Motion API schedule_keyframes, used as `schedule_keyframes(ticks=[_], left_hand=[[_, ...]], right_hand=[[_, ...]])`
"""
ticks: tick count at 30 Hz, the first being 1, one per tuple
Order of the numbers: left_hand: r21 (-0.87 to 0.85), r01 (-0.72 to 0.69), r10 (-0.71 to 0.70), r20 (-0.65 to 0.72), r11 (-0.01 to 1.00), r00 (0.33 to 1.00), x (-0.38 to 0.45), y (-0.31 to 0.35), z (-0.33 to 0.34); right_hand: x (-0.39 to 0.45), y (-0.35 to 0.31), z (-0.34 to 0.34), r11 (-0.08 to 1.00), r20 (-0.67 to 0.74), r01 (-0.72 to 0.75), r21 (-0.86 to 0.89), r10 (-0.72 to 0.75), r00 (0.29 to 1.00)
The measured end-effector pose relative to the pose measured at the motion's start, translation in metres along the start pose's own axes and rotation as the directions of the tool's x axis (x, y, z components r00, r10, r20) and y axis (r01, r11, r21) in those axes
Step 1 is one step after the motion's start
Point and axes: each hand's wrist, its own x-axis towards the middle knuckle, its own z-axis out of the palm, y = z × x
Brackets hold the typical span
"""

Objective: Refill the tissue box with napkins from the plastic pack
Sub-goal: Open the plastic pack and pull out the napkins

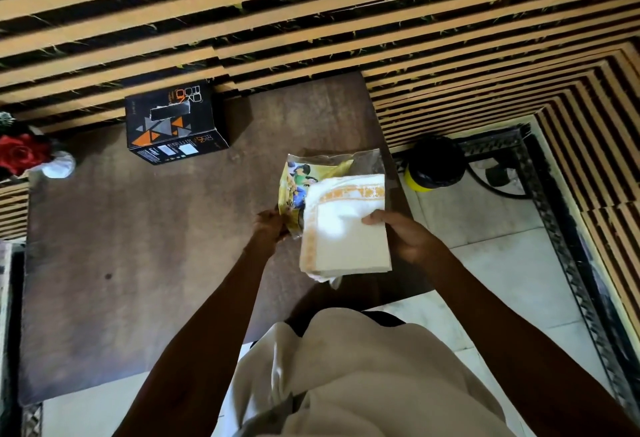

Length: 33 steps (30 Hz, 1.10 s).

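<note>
A black tissue box with orange and grey triangles and a slot on top stands at the far side of the brown table, against the wall. Over the table's right edge, my right hand grips a stack of white napkins with orange borders, thumb on top. The stack sticks out of a yellow printed plastic pack. My left hand pinches the near edge of that pack.
A red rose in a vase stands at the table's left edge. A black and yellow round object sits on the white tiled floor to the right. The striped wall runs behind the table.
</note>
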Motion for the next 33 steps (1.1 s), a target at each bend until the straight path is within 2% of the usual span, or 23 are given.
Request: schedule_keyframes(ticks=[4, 7, 11, 14, 19, 23, 27, 30, 33], left_hand=[[0.072, -0.037, 0.035, 0.018, 0.997, 0.999, -0.009, 0.003, -0.006], [0.14, -0.041, 0.04, 0.011, 0.989, 0.999, -0.005, 0.002, -0.009], [0.104, 0.014, -0.022, 0.069, 0.994, 0.997, 0.0, -0.002, -0.011], [0.087, 0.033, -0.04, 0.074, 0.996, 0.996, -0.001, -0.004, -0.012], [0.081, 0.05, -0.058, 0.103, 0.995, 0.993, -0.002, -0.01, -0.016], [0.09, 0.055, -0.07, 0.172, 0.994, 0.983, -0.003, -0.013, -0.02], [0.143, -0.012, -0.028, 0.277, 0.99, 0.961, -0.008, -0.018, -0.025], [0.22, -0.137, 0.075, 0.269, 0.966, 0.96, -0.009, -0.028, -0.026], [0.252, -0.21, 0.147, 0.248, 0.945, 0.958, -0.01, -0.035, -0.023]], right_hand=[[0.01, 0.008, 0.011, 0.995, 0.065, 0.003, 0.1, -0.009, 0.998], [0.015, 0.018, 0.004, 1.0, -0.025, 0.008, 0.024, -0.008, 1.0], [0.024, 0.035, -0.021, 0.99, -0.146, 0.009, -0.142, -0.03, 0.989], [0.027, 0.039, -0.03, 0.991, -0.184, -0.025, -0.131, 0.0, 0.983], [0.03, 0.036, -0.024, 0.975, -0.161, -0.065, -0.211, 0.031, 0.987], [0.033, 0.03, -0.017, 0.954, -0.074, -0.079, -0.288, 0.06, 0.995], [0.033, 0.028, -0.017, 0.945, -0.07, -0.086, -0.314, 0.067, 0.995], [0.032, 0.028, -0.016, 0.927, -0.071, -0.063, -0.369, 0.04, 0.997], [0.033, 0.031, -0.022, 0.915, -0.104, -0.107, -0.389, 0.072, 0.992]])
